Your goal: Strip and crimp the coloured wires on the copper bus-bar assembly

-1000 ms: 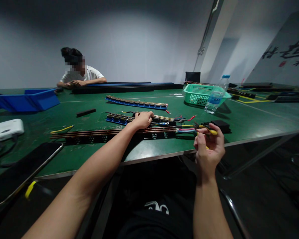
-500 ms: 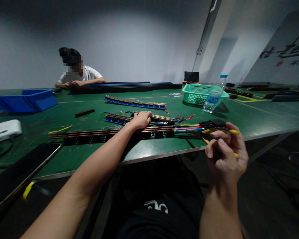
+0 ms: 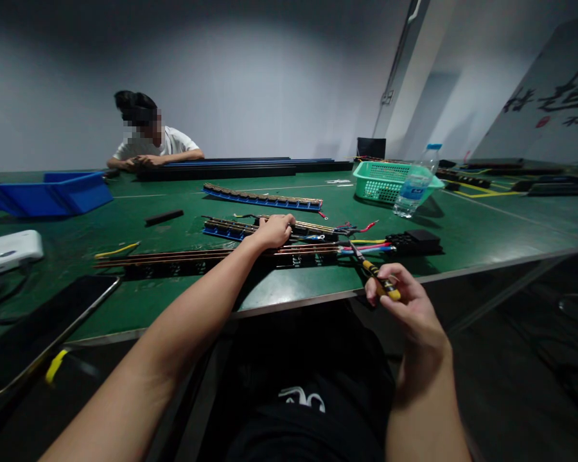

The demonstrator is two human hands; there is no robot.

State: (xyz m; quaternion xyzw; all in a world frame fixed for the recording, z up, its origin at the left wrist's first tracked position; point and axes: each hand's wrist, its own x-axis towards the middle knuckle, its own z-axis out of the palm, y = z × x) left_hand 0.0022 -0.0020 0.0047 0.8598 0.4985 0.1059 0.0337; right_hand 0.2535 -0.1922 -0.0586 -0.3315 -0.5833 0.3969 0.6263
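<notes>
My left hand reaches across the green table and closes on a long dark rail with copper strips. Coloured wires leave the rail's right end toward a black connector block. My right hand hovers at the table's near edge, fingers pinched round yellow-handled pliers whose tip points at the wires. Two shorter blue-backed rails lie beyond my left hand.
A green basket and a water bottle stand at the right. A blue bin, a white device and a dark tablet lie on the left. Another person sits at the far side behind long dark rails.
My right hand has dropped and swung left with the pliers, from open handles near the connector block to a closed pinch by the table's edge. My left hand has stayed on the rail.
</notes>
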